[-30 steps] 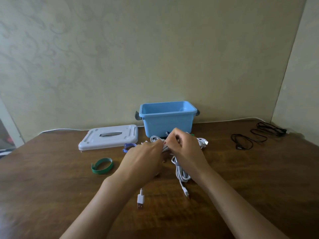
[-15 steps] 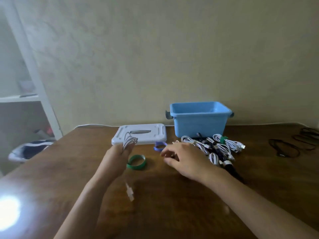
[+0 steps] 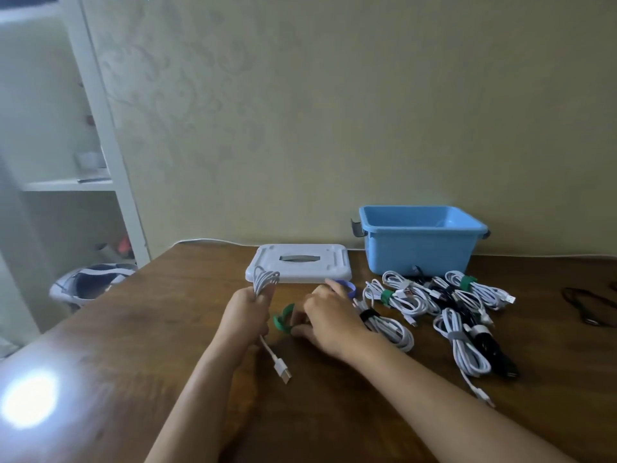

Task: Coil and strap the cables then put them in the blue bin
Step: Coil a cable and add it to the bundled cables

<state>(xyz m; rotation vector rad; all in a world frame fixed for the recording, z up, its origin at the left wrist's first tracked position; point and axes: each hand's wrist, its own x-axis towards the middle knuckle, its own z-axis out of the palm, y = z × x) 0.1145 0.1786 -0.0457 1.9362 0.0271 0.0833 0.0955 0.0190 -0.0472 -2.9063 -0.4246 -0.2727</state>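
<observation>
**Hands at the strap, coiled cable held in the left**

Left hand (image 3: 248,310) grips a coiled white cable (image 3: 264,282), fingers curled round it; the loops stick up above the fist in front of the white lid (image 3: 300,264), and the tail hangs below the hand, ending in a USB plug (image 3: 283,370) just above the wooden table (image 3: 133,345). Right hand (image 3: 329,317) lies low over the table just beside the left one, its thumb and fingers pinching a green strap (image 3: 283,317), which is bent upward between the two hands. A purple strap (image 3: 349,286) lies just behind the right hand, near the lid's front edge.

To the right of that hand sits a heap of coiled white and black cables (image 3: 434,309), several bound with green, black or grey straps. Behind the heap, against the wall, stands the blue bin (image 3: 417,248), open at the top; no cable shows inside it from this angle. A loose black cable (image 3: 587,305) lies well apart at the far right edge. White shelving (image 3: 100,135) stands at the left.
</observation>
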